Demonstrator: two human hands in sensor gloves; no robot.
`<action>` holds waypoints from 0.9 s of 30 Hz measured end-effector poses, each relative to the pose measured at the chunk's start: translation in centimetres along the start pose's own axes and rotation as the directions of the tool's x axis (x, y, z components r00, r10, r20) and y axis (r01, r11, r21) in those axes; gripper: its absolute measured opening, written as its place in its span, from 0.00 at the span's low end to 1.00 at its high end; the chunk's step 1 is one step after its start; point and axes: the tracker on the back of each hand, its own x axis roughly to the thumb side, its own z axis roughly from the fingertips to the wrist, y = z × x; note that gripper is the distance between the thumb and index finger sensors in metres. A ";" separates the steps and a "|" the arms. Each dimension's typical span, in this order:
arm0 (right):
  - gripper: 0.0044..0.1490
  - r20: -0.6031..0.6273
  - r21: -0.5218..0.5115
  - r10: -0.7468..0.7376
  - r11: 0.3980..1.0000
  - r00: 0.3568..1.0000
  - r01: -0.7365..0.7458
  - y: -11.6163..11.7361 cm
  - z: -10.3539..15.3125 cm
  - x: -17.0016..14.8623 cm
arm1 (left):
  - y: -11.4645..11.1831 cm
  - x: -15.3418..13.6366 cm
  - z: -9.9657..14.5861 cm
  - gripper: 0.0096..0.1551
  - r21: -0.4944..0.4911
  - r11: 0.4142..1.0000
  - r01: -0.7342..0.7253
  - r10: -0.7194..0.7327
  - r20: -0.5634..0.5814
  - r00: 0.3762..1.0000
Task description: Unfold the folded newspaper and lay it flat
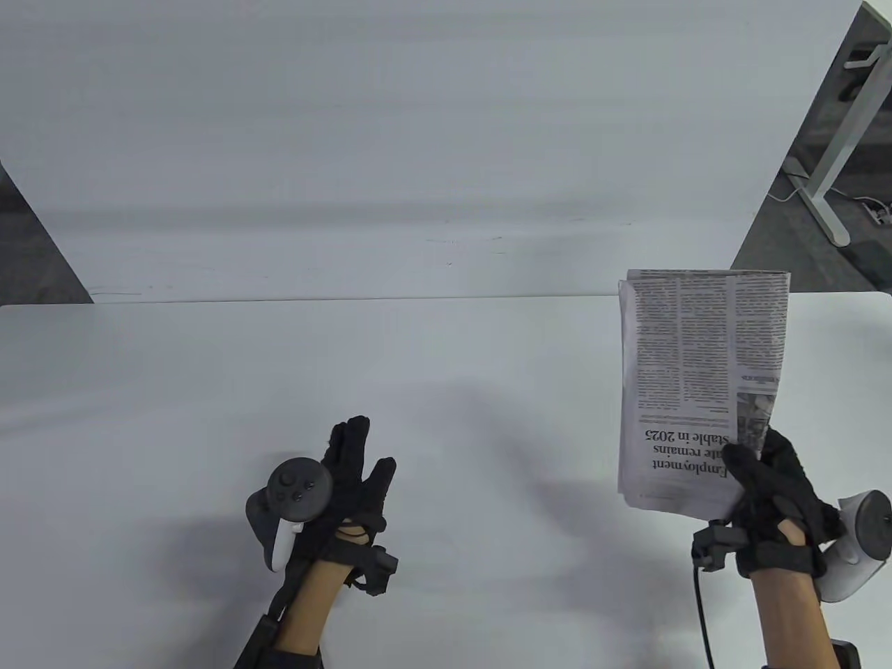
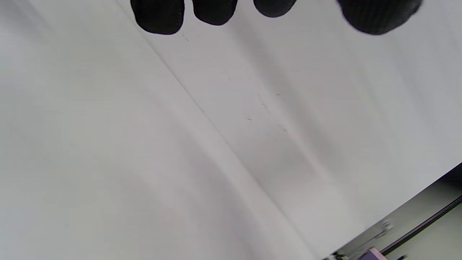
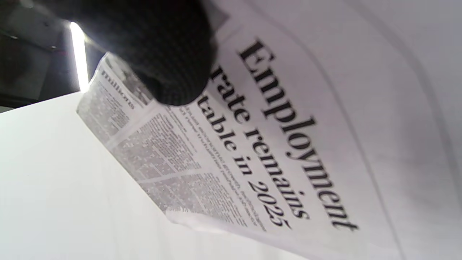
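Note:
The folded newspaper (image 1: 697, 383) is at the right, lifted above the white table (image 1: 279, 390), with its headline "Employment rate remains stable in 2025" facing up. My right hand (image 1: 770, 481) grips its near right corner, thumb on top. In the right wrist view the thumb (image 3: 169, 61) presses on the paper (image 3: 274, 151) next to the headline. My left hand (image 1: 348, 474) hovers over the table at centre left, fingers spread and empty. The left wrist view shows only its fingertips (image 2: 158, 16) above the bare tabletop (image 2: 216, 144).
A second white table (image 1: 418, 139) butts against the far edge of mine, with a seam between them (image 1: 348, 301). A desk leg (image 1: 829, 167) and cables stand on the floor at the far right.

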 end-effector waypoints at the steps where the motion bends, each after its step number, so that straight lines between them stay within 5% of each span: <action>1: 0.35 -0.026 0.036 -0.043 0.998 0.999 0.044 0.9 0.1 -0.9 | -0.3 0.0 0.1 0.46 -0.015 0.996 -0.088 0.088 0.005 0.996; 7: 0.35 -0.136 0.226 -0.097 0.966 0.986 0.126 5.2 0.8 -4.4 | -2.7 0.2 0.3 0.48 -0.167 0.842 -0.513 0.519 -0.006 0.855; 15: 0.35 -0.224 0.420 -0.038 0.898 0.974 0.132 9.3 2.5 -7.4 | -5.1 2.0 0.6 0.54 -0.345 0.644 -0.683 0.728 -0.001 0.686; 22: 0.36 -0.259 0.502 0.025 0.858 0.965 0.112 11.3 3.8 -8.8 | -5.7 2.6 0.8 0.53 -0.407 0.583 -0.703 0.769 -0.002 0.639; 27: 0.38 -0.265 0.516 0.079 0.854 0.961 0.072 11.7 4.2 -9.0 | -5.5 2.5 0.8 0.31 -0.346 0.586 -0.733 0.785 0.014 0.620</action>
